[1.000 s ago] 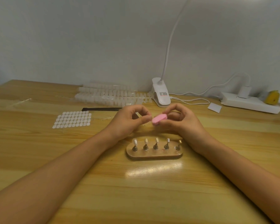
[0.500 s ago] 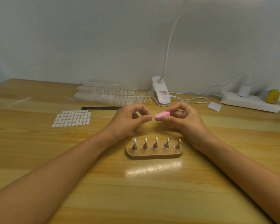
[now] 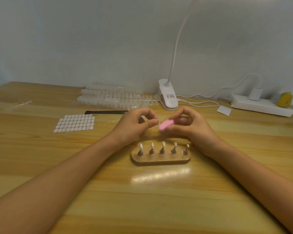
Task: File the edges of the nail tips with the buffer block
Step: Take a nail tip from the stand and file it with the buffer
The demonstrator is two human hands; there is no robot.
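While my right grip [image 3: 189, 127] curls round the pink buffer block [image 3: 166, 125], my left grip [image 3: 135, 125] pinches thumb to forefinger on a nail tip [image 3: 157, 121] I barely make out, just beside the block's end. Both sit just behind the wooden tip holder [image 3: 161, 160] on the table [image 3: 159, 200].

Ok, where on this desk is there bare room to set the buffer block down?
Free: the desk on the near side of the wooden stand; the stretch between the right hand and the power strip. Crowded: the back edge, with nail-tip packs, lamp clip and cable.
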